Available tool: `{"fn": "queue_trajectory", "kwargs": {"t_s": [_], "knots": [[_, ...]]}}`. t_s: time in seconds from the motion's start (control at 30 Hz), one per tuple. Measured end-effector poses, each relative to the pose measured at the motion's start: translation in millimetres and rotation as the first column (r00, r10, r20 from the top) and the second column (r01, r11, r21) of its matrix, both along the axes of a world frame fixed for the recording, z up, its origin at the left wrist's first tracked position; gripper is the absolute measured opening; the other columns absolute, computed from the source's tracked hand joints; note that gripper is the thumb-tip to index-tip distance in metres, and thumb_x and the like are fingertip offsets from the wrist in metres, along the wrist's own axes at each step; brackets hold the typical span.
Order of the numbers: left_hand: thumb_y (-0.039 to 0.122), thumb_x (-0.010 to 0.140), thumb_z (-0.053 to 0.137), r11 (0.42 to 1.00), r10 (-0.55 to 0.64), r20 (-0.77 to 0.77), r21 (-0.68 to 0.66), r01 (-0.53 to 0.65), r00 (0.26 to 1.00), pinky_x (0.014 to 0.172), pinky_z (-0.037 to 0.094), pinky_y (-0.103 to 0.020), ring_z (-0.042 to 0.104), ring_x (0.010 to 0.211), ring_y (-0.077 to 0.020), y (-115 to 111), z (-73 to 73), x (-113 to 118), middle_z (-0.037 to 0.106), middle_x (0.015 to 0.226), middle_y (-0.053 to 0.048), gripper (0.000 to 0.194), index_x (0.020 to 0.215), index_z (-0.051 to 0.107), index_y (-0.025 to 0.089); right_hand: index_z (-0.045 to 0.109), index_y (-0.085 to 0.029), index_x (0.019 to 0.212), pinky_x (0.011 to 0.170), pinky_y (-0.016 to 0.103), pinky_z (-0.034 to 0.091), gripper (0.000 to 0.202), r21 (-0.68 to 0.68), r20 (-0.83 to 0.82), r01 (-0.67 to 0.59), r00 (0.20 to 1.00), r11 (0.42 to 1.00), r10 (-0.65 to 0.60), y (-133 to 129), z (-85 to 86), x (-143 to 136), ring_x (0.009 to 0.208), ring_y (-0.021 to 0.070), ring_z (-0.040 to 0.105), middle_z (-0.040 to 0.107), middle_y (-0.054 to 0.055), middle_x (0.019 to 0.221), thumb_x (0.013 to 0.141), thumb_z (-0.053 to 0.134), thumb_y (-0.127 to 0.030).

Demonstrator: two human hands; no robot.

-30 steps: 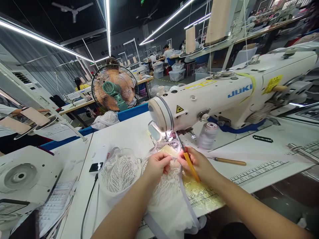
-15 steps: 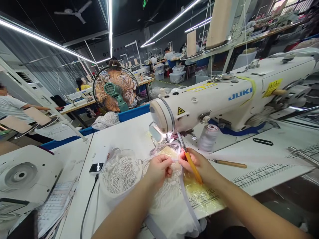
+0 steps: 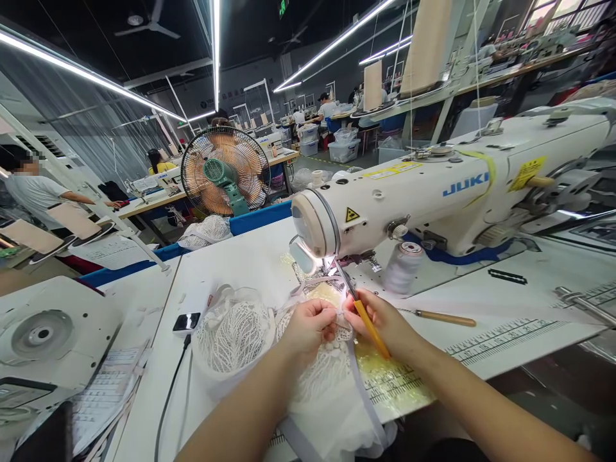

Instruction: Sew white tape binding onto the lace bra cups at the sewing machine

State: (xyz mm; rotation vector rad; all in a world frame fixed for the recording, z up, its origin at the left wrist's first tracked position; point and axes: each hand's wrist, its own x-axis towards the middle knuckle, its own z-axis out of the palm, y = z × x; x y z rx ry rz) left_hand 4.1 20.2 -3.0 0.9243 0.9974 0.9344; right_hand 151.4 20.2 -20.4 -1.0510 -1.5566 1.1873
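A white lace bra (image 3: 235,337) with rounded cups and pale lilac edging lies across the table below the sewing machine needle. My left hand (image 3: 312,324) is closed, thumb and forefinger pinching the bra's edge. Close beside it, my right hand (image 3: 373,314) grips an orange-handled tool (image 3: 370,327) whose slim metal end points up toward the needle area. The right fingertips also meet the bra's edge, though the exact hold is hidden. Over both hands stands the white sewing machine (image 3: 409,199), its lamp lighting the fabric.
Right of my hands lie a wooden-handled pointed tool (image 3: 445,318), a thread cone (image 3: 405,266) and a black blade (image 3: 507,276). A small black-screened device (image 3: 186,323) with a cable sits left. Behind the table are a large fan (image 3: 226,172) and co-workers at other machines.
The two hands have come slightly closer together at the bra's edge. The orange-handled tool has shifted a little left with my right hand. The camera view has moved slightly.
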Motion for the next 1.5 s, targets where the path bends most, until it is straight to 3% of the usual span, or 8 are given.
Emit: {"fn": "queue_trajectory", "kwargs": {"t_s": [0.27, 0.53, 0.73, 0.9, 1.13, 1.27, 1.5], "knots": [[0.03, 0.063, 0.063, 0.996, -0.008, -0.055, 0.086, 0.013, 0.998, 0.044, 0.031, -0.019, 0.044, 0.042, -0.0063, 1.5, -4.1, -0.5, 0.049, 0.047, 0.004, 0.021, 0.067, 0.051, 0.014, 0.04, -0.02, 0.074, 0.054, 0.024, 0.037, 0.02, 0.062, 0.046, 0.028, 0.998, 0.998, -0.031, 4.6, -9.7, 2.7, 0.059, 0.0111, 0.045, 0.047, -0.004, 0.067, 0.071, 0.058, -0.031], [0.032, 0.062, 0.066, 0.997, 0.018, -0.059, 0.07, -0.014, 0.998, 0.044, 0.034, -0.019, 0.044, 0.044, -0.0064, 2.3, -6.7, 0.7, 0.049, 0.047, 0.004, 0.024, 0.064, 0.05, 0.014, 0.04, -0.02, 0.076, 0.054, 0.024, 0.037, 0.02, 0.117, 0.112, 0.062, 0.991, 0.991, -0.075, 8.0, -16.2, 2.8, 0.06, 0.0117, 0.045, 0.047, -0.003, 0.068, 0.073, 0.056, -0.031], [0.032, 0.061, 0.066, 0.993, 0.013, -0.174, 0.118, 0.008, 0.985, 0.046, 0.039, -0.02, 0.045, 0.044, -0.007, 2.0, -5.9, 3.7, 0.051, 0.049, 0.004, 0.024, 0.065, 0.05, 0.015, 0.039, -0.02, 0.075, 0.052, 0.023, 0.036, 0.018, 0.145, 0.073, 0.094, 0.992, 0.985, -0.106, 6.8, -6.6, -1.9, 0.056, 0.0094, 0.041, 0.045, -0.005, 0.064, 0.071, 0.055, -0.025], [0.037, 0.062, 0.065, 0.982, 0.041, -0.297, 0.188, 0.016, 0.954, 0.043, 0.036, -0.02, 0.043, 0.039, -0.0076, 1.9, -3.9, 5.9, 0.048, 0.043, 0.005, 0.028, 0.062, 0.047, 0.016, 0.036, -0.02, 0.069, 0.05, 0.021, 0.032, 0.019, 0.213, 0.148, 0.111, 0.978, 0.971, -0.144, 5.4, 2.7, -2.1, 0.055, 0.0089, 0.038, 0.046, -0.005, 0.06, 0.068, 0.054, -0.021], [0.037, 0.067, 0.059, 0.978, -0.06, -0.227, 0.182, 0.103, 0.972, 0.047, 0.034, -0.02, 0.045, 0.045, -0.0079, -5.3, 2.7, 6.3, 0.051, 0.049, 0.005, 0.026, 0.066, 0.042, 0.018, 0.034, -0.021, 0.068, 0.05, 0.022, 0.032, 0.02, 0.233, 0.165, 0.12, 0.973, 0.965, -0.161, 3.6, 5.6, -1.3, 0.055, 0.0098, 0.039, 0.046, -0.005, 0.06, 0.071, 0.053, -0.026], [0.036, 0.069, 0.057, 0.972, -0.039, -0.267, 0.212, 0.098, 0.963, 0.046, 0.033, -0.02, 0.042, 0.043, -0.0074, -4.7, -0.3, 6.9, 0.048, 0.047, 0.005, 0.024, 0.065, 0.045, 0.017, 0.036, -0.021, 0.07, 0.054, 0.024, 0.036, 0.019, 0.225, 0.16, 0.086, 0.979, 0.971, -0.124, 2.4, 6.8, -0.8, 0.06, 0.0121, 0.045, 0.053, -0.001, 0.067, 0.072, 0.053, -0.029], [0.035, 0.067, 0.059, 0.99, 0.0, -0.208, 0.137, 0.029, 0.978, 0.046, 0.037, -0.021, 0.044, 0.041, -0.008, 0.5, -6.9, 2.5, 0.049, 0.045, 0.004, 0.022, 0.067, 0.048, 0.016, 0.037, -0.021, 0.068, 0.052, 0.025, 0.035, 0.016, 0.213, 0.234, 0.11, 0.959, 0.971, -0.16, 4.6, 0.1, -0.5, 0.057, 0.0128, 0.044, 0.048, -0.002, 0.061, 0.074, 0.049, -0.029]]}}
